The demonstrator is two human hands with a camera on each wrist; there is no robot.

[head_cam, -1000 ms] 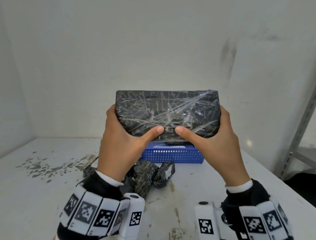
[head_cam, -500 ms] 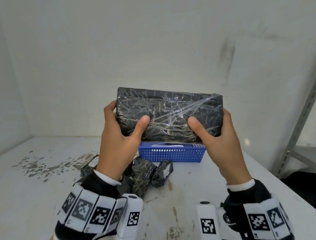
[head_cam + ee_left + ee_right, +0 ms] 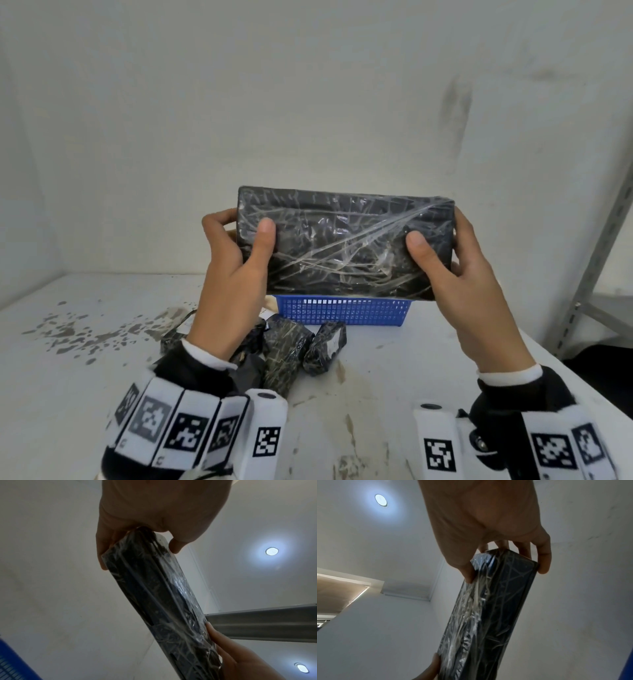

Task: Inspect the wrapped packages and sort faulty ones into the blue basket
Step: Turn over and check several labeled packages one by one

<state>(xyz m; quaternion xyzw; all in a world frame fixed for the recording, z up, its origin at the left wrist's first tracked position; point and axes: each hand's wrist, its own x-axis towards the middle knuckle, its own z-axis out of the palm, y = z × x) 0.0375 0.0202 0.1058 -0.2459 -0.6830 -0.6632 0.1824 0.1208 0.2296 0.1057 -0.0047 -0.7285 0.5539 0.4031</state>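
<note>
Thumbs have spread apart on the package point(image 3: 346, 240); wrist views show its edge.

sleeves point(image 3: 191, 377): black, white cuffs | wristbands point(image 3: 178, 428): white, square-coded markers, perhaps rigid

The held package point(image 3: 346, 243) hides the blue basket's point(image 3: 342, 310) far side and inside. The left hand point(image 3: 233, 284) covers part of the small packages point(image 3: 284, 349) at lower centre.
</note>
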